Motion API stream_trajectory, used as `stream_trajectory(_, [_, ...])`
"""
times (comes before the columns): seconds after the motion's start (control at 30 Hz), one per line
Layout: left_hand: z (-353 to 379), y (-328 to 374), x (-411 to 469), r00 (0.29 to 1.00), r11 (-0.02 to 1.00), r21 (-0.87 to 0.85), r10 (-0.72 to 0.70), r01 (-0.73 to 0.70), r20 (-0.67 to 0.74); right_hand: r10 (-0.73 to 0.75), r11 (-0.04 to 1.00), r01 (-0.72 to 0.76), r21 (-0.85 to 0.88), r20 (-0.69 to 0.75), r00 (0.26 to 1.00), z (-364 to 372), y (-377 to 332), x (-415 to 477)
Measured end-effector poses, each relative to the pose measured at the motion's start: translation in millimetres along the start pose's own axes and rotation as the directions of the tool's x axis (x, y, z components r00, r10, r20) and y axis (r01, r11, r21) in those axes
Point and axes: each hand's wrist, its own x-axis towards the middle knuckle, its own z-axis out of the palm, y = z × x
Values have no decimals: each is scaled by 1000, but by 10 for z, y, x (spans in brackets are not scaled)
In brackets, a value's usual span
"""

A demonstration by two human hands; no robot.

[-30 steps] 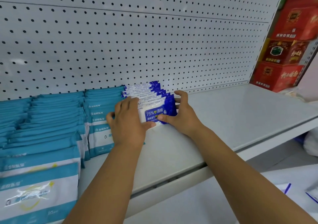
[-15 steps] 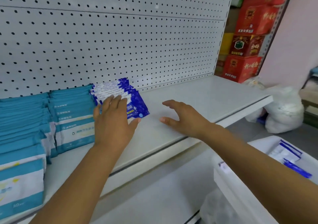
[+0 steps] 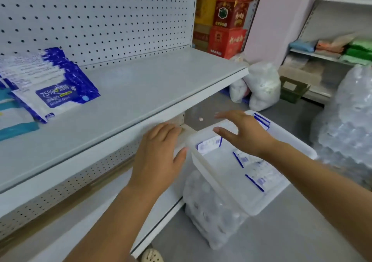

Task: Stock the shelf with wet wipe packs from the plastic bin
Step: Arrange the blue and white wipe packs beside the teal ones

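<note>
A row of blue-and-white alcohol wipe packs (image 3: 50,84) leans on the white shelf (image 3: 153,84) at the left, next to teal packs (image 3: 12,118). Below and to the right stands the clear plastic bin (image 3: 203,167) with several wipe packs (image 3: 255,179) lying flat inside. My left hand (image 3: 159,157) hangs with straight fingers in front of the shelf edge, beside the bin's left rim, holding nothing. My right hand (image 3: 243,135) hovers spread over the bin, holding nothing.
The bin rests on a wrapped pack of bottles (image 3: 211,217). White bags (image 3: 259,88) lie on the floor past the shelf end. Red cartons (image 3: 227,38) are stacked behind. A large bubble-wrapped bundle (image 3: 346,130) stands at the right, before another shelf unit (image 3: 330,46).
Both hands have left the blue packs on the shelf and moved down and right to the bin. My view has swung right, bringing the bin into sight.
</note>
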Motion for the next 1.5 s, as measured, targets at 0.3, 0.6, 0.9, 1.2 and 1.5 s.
stream_trajectory(0.3, [1119, 182, -249, 948, 983, -154, -51, 103, 314, 592, 806, -577, -134, 173, 787, 188, 1226, -393])
stream_trajectory(0.6, [1529, 102, -408, 870, 982, -149, -28, 116, 492, 819, 568, -748, -342, 328, 471, 529, 1726, -406])
stream_trajectory(0.9, [1805, -66, -341, 946, 959, -250, -51, 136, 319, 867, 496, -794, -351, 161, 471, 773, 1979, 1])
stream_trajectory(1.2, [1870, -139, -305, 955, 931, -332, -56, 155, 291, 986, 92, -924, 371, 97, 137, 927, 2482, 245])
stream_trajectory(1.5, [1930, -186, -299, 953, 921, -351, -59, 166, 296, 945, 234, -920, 315, 149, 291, 1205, 2290, 491])
